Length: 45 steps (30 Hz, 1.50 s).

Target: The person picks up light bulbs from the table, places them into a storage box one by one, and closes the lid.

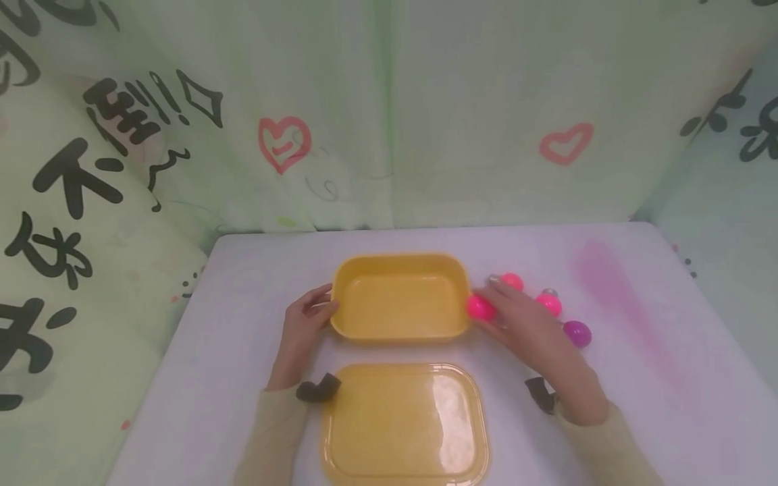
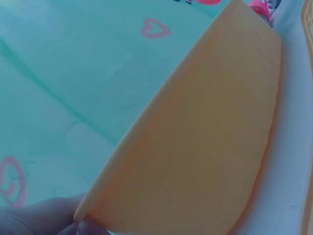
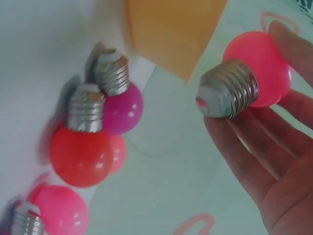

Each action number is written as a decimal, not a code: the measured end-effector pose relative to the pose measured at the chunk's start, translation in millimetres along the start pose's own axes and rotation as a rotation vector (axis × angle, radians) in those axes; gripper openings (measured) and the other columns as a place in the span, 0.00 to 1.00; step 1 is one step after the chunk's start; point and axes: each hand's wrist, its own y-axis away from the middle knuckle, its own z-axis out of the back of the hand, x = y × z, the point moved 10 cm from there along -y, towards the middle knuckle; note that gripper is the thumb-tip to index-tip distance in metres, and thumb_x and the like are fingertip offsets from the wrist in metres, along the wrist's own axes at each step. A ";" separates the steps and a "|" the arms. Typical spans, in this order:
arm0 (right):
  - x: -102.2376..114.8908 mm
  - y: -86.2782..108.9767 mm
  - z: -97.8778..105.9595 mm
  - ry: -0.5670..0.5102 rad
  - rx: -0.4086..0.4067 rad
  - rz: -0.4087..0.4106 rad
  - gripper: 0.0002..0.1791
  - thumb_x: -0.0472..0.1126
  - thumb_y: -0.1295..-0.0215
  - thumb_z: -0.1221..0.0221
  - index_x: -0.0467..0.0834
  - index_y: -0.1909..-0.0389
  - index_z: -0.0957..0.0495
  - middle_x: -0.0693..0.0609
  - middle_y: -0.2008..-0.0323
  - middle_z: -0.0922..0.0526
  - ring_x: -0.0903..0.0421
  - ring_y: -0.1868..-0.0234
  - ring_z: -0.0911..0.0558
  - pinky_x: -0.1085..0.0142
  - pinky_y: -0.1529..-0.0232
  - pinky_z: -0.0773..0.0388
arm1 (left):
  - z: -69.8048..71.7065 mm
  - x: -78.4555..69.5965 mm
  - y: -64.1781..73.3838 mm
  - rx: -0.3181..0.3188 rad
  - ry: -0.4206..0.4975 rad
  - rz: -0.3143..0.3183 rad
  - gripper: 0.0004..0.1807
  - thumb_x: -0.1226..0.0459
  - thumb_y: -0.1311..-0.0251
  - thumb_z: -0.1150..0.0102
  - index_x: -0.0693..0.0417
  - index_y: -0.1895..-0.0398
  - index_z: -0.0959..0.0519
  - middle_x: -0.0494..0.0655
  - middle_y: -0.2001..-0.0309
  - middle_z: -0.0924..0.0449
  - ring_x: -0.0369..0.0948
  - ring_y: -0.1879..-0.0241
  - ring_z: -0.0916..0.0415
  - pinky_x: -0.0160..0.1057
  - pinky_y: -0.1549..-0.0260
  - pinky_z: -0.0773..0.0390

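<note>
While left grip (image 1: 299,332) pinches yellow box (image 1: 401,304) by left edge, right grip (image 1: 529,324) holds pink bulb (image 1: 479,308) just beside box's right end. More bulbs (image 1: 549,306), pink and purple, lie near right grip on surface (image 1: 200,378). Yellow lid (image 1: 389,425) on near side of box.

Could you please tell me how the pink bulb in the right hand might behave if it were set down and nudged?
The pink bulb would probably roll in a curve, since its round globe looks wider than its metal screw base. Its smooth, shiny surface might also make it a little slippery for the right hand.
</note>
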 end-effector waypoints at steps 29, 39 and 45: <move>31.8 -46.2 -35.3 -0.107 -0.001 0.043 0.26 0.46 0.39 0.31 0.40 0.43 0.23 0.45 0.51 0.20 0.49 0.53 0.19 0.54 0.50 0.18 | -1.3 1.7 -1.6 0.013 0.033 -0.002 0.24 0.60 0.38 0.34 0.49 0.39 0.23 0.50 0.46 0.25 0.40 0.50 0.22 0.30 0.56 0.20; 38.1 -57.1 -50.0 -0.111 -0.003 0.089 0.24 0.45 0.37 0.33 0.38 0.43 0.22 0.46 0.55 0.20 0.50 0.55 0.19 0.56 0.50 0.19 | -2.0 -1.1 -1.2 0.012 0.010 -0.005 0.24 0.60 0.37 0.34 0.50 0.37 0.23 0.52 0.45 0.25 0.41 0.49 0.24 0.29 0.56 0.20; 37.7 -60.5 -60.5 -0.096 0.016 0.082 0.23 0.45 0.37 0.33 0.39 0.43 0.22 0.46 0.55 0.19 0.50 0.54 0.19 0.56 0.49 0.19 | -1.3 -0.6 -0.1 0.012 0.007 0.006 0.23 0.60 0.38 0.34 0.49 0.38 0.23 0.50 0.45 0.26 0.41 0.48 0.24 0.29 0.56 0.21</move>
